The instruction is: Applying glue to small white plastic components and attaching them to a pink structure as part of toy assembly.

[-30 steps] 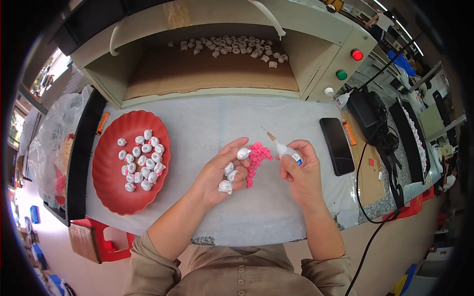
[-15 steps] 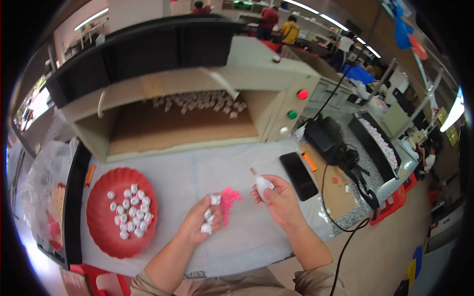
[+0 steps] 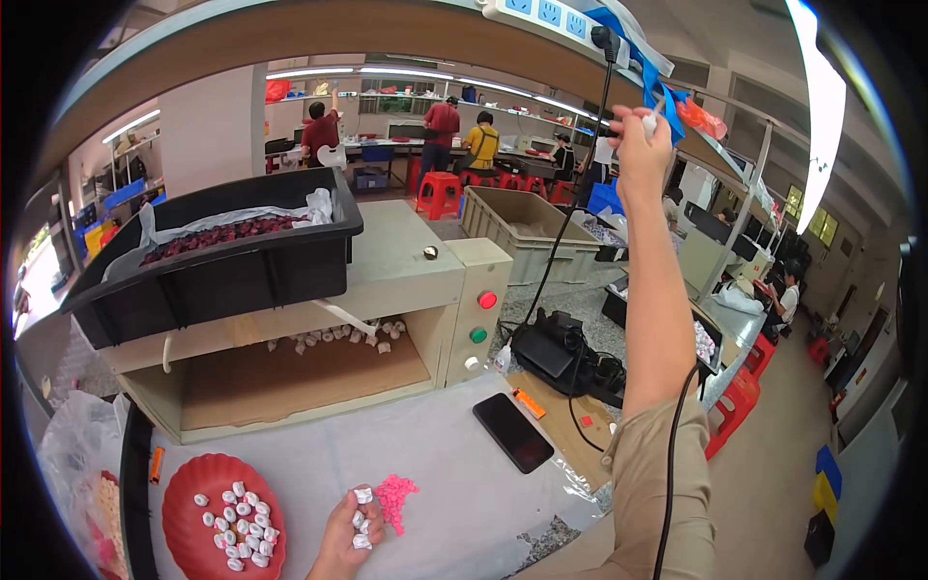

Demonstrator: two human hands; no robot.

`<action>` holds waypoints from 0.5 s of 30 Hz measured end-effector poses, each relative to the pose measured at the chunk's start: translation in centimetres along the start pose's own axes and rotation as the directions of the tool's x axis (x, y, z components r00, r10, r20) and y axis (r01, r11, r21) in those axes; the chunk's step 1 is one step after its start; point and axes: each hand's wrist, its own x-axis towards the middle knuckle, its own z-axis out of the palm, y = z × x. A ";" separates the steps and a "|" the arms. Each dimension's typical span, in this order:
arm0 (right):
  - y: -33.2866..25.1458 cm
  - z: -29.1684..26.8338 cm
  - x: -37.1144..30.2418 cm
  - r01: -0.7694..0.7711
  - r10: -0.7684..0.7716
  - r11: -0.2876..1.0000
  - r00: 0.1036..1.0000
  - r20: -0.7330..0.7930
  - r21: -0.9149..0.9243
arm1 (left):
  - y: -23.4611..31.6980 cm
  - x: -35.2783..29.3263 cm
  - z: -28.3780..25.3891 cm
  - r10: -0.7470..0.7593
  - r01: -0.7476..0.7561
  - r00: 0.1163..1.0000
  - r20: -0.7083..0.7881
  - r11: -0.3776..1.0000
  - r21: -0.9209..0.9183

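My left hand (image 3: 340,537), at the lower edge over the cloth-covered table, is closed round a few small white rounded pieces (image 3: 362,518). Beside its fingertips lies a little heap of pink bits (image 3: 395,501). My right hand (image 3: 640,143) is raised high at arm's length, closed on a small white squeeze bottle (image 3: 649,124) mostly covered by the fingers. Blue strips (image 3: 669,114) hang from the overhead shelf right by that hand. Left of my left hand, a red scalloped bowl (image 3: 177,517) holds many similar white pieces (image 3: 253,524).
A beige open-fronted box (image 3: 474,261) with red and green buttons has white pieces inside and a black tray (image 3: 217,280) on top. A phone (image 3: 512,432), an orange lighter (image 3: 529,403) and a black cable (image 3: 556,237) lie to the right. Other people work farther back.
My right hand has risen from above the table up to the overhead shelf with the squeeze bottle. The view has tilted upward. My left hand still holds the white pieces near the pink heap.
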 end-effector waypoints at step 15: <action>2.8 0.4 10.9 0.299 -0.175 0.865 0.933 0.316 -0.403 | 0.0 0.7 1.0 0.006 -0.001 0.997 -0.071 0.998 0.064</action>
